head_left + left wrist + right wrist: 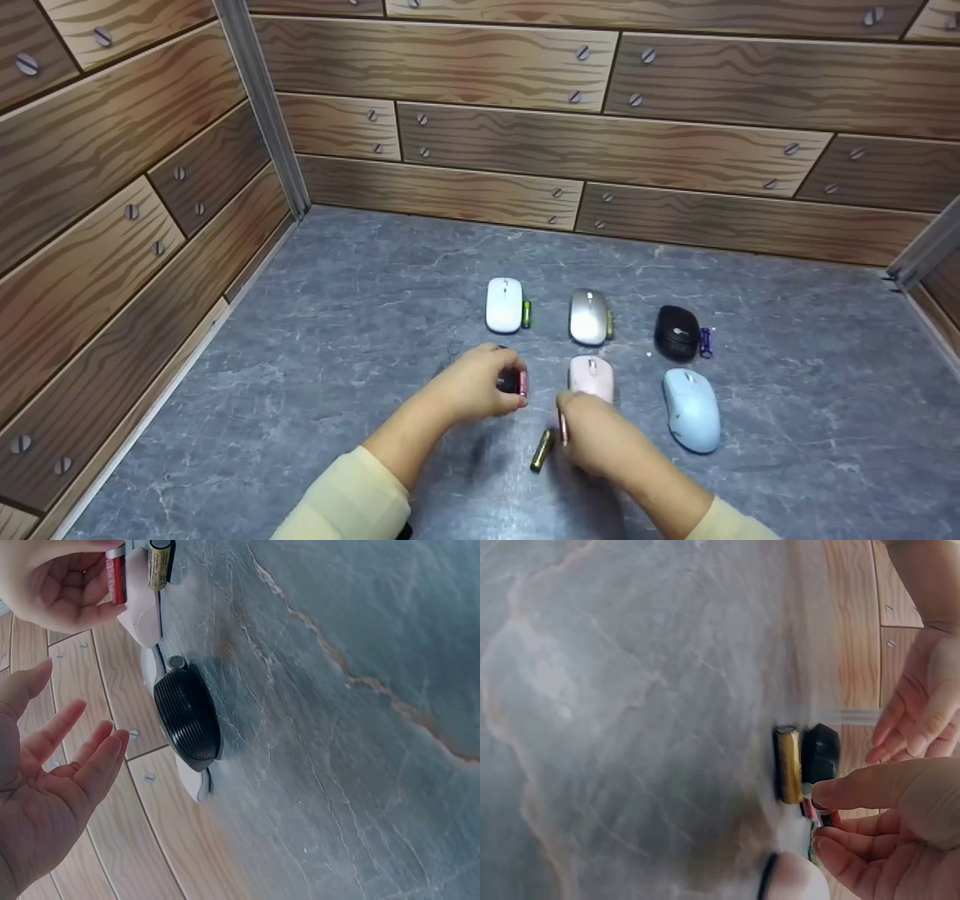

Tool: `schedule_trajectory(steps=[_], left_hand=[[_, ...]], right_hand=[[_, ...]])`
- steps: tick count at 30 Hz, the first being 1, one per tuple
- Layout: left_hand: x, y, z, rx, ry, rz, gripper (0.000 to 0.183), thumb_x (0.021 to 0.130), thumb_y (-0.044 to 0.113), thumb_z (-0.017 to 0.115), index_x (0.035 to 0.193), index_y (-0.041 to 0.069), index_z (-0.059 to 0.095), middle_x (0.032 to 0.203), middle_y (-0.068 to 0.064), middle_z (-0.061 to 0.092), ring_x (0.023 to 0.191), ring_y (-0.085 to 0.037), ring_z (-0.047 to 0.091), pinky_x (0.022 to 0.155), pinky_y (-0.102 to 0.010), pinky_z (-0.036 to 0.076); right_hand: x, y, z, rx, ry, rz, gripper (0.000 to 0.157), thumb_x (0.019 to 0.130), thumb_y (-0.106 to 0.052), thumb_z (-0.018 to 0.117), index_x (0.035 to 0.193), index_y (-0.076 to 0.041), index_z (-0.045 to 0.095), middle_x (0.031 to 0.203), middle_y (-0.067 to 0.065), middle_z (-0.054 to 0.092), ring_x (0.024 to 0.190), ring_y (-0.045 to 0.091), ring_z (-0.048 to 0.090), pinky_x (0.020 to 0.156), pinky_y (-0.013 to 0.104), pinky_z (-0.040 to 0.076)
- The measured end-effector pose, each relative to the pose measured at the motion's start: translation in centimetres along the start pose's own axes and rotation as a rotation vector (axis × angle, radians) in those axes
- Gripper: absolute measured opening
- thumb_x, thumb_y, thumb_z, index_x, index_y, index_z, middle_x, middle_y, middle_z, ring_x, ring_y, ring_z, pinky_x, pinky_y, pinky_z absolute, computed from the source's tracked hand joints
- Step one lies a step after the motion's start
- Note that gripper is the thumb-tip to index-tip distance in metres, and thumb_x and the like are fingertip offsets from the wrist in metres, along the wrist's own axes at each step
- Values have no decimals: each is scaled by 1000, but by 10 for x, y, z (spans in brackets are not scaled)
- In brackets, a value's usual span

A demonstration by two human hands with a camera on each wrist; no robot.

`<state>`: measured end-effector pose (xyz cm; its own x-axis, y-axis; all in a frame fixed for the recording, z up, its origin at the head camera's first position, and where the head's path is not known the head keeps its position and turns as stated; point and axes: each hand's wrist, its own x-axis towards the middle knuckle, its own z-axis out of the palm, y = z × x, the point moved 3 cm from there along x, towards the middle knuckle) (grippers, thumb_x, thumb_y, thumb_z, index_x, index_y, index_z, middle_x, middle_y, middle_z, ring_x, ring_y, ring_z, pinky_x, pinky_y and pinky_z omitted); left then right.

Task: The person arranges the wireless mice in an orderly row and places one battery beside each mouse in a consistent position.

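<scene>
My left hand (480, 382) hovers over a black mouse (507, 381), its fingers spread and apart from it in the left wrist view. Beside that mouse lies a red battery (523, 382); only its round end shows in the left wrist view. Between thumb and fingers, my right hand (604, 435) pinches another red battery (116, 574), held just above the table. Close by, a gold-and-black battery (541, 450) lies on the table. A pink mouse (591, 377) sits just beyond the right hand, which partly hides it.
Farther back are a white mouse (504, 305) with a green battery (526, 314), a silver mouse (589, 316) with a battery (610, 325), and another black mouse (677, 332) with a blue battery (706, 343). A light-blue mouse (691, 409) sits right. Wood-patterned walls (450, 135) enclose the table.
</scene>
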<state>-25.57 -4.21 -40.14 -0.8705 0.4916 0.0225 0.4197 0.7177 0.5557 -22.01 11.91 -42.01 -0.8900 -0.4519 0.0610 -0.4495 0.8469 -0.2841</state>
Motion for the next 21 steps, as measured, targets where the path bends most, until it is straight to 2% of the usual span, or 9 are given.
schedule_trajectory(steps=[6,12,21], left_hand=[[6,4,1,-1,11,-15,43,75,31,73,111,12,61,111,-7,57,99,-19,54,88,-32,45],[15,8,5,5,5,-12,44,77,33,71,114,14,60,114,-7,56,105,-20,53,92,-33,42],[30,13,8,2,-1,-24,44,78,31,71,116,13,59,114,-7,55,108,-22,52,94,-36,41]], right_hand=[[3,11,-13,39,26,73,30,57,4,70,79,-3,51,67,6,52,63,24,53,62,41,49],[6,24,-26,33,80,71,25,60,1,68,78,-5,52,65,5,53,62,26,55,59,41,49],[7,45,-39,48,77,106,25,58,4,65,78,-3,52,65,4,51,62,22,52,58,39,46]])
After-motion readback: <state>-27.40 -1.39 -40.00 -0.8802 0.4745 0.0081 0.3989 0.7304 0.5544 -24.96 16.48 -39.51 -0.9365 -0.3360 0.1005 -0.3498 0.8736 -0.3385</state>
